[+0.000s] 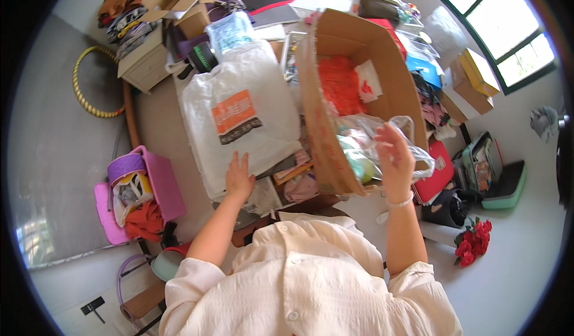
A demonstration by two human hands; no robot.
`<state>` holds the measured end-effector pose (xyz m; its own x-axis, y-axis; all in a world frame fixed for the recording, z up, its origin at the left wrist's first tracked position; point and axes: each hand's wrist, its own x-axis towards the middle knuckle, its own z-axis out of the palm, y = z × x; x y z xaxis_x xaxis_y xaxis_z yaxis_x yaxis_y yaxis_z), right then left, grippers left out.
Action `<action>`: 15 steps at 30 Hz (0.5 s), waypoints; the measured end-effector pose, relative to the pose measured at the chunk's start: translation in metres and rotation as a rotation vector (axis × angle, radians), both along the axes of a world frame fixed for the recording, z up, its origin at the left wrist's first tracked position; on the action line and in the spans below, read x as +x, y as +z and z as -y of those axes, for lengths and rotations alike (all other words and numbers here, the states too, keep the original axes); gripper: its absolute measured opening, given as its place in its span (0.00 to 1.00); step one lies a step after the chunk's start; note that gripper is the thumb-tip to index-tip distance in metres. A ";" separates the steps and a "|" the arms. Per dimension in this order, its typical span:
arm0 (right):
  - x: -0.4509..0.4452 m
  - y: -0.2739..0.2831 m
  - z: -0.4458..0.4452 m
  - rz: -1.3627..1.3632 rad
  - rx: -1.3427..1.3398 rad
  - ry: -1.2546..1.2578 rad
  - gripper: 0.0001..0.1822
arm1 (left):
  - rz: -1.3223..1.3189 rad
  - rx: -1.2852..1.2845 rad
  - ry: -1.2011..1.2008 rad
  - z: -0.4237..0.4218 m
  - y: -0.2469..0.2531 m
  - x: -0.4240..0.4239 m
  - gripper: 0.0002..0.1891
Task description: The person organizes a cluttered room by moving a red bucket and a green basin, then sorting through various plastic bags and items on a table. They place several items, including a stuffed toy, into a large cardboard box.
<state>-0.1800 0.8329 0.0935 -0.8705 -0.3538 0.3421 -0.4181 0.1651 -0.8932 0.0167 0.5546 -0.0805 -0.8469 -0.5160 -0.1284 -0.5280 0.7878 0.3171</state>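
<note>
My left hand (240,176) has its fingers apart over the near edge of a large white plastic bag (273,98) that lies flat and bears printed writing in an orange and a dark block. Whether the fingers press on it cannot be told. My right hand (394,161), with a beaded bracelet (400,200) at the wrist, is raised at the near end of a big open cardboard box (327,156). Its fingers are half curled, with nothing visibly gripped. Behind it a clear plastic bag (421,163) with pale green and pink contents spills over the box's side. Deeper inside lies bright orange-red material (338,84).
To the left stand a pink plastic bin (163,188) of odds and ends, a small drawer unit (143,69) and a yellow hoop (80,84). Red artificial flowers (473,244), a red case (435,172) and an open mint-green case (506,188) are at the right.
</note>
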 end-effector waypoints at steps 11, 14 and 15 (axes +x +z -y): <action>-0.118 -0.080 -0.120 -0.051 1.464 -0.086 0.35 | -0.223 0.244 0.015 -0.069 0.054 -0.046 0.31; -0.142 -0.108 -0.133 0.065 1.372 0.090 0.22 | -0.262 0.265 0.021 -0.082 0.080 -0.055 0.28; -0.149 -0.106 -0.132 0.067 1.237 0.110 0.17 | -0.275 0.245 0.031 -0.084 0.084 -0.055 0.27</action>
<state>-0.3292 0.9647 -0.0125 -0.8188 -0.4786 -0.3169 -0.4424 0.8780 -0.1829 -0.0385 0.6387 0.0031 -0.8516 -0.5237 -0.0213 -0.4191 0.6561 0.6276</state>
